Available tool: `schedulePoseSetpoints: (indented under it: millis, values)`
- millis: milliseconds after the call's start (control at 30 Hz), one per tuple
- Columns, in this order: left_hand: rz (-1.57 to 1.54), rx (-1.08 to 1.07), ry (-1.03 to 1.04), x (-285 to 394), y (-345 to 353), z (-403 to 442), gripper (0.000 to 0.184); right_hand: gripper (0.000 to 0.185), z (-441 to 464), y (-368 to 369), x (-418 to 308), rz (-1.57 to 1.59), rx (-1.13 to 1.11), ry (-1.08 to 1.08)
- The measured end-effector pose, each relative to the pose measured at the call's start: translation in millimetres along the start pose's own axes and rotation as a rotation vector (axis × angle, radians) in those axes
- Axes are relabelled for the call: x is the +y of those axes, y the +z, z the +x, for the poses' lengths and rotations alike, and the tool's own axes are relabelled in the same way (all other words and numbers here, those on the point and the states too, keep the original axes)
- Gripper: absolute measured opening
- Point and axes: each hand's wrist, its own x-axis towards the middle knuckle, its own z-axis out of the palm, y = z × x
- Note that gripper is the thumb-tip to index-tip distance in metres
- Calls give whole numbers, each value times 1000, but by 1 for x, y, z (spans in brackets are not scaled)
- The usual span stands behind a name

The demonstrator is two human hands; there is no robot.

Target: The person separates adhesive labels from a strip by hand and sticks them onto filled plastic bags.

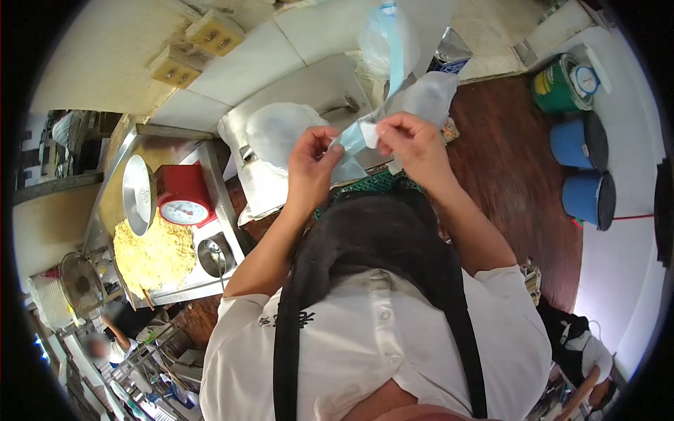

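Note:
My left hand [312,165] pinches a light blue plastic strip [354,138] between thumb and fingers. A white piece [369,134] at the strip's right side sits between the fingertips of my right hand [414,147]; I cannot tell whether it is part of the strip. Both hands are raised in front of my black apron, close together. Behind them hangs a clear plastic bag [375,45] with a light blue band [395,52] down its side. Whitish plastic-wrapped bundles [277,133] lie just beyond my left hand.
On the metal table [221,172] at left are a red scale [184,189] with a metal pan, a heap of yellow noodles [154,256] and a metal bowl [215,256]. Blue buckets [572,144] and a green tin [551,88] line the right wall. Other people appear at both lower corners.

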Motion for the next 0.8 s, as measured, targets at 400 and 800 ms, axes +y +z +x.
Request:
schedulePoseSetpoints:
  millis: [400, 800]
  values:
    - [1286, 273, 639, 59, -64, 27, 39, 9, 19, 9, 10, -321, 258, -533]
    - [1178, 360, 422, 34, -92, 32, 23, 23, 45, 113, 49, -467, 153, -888]
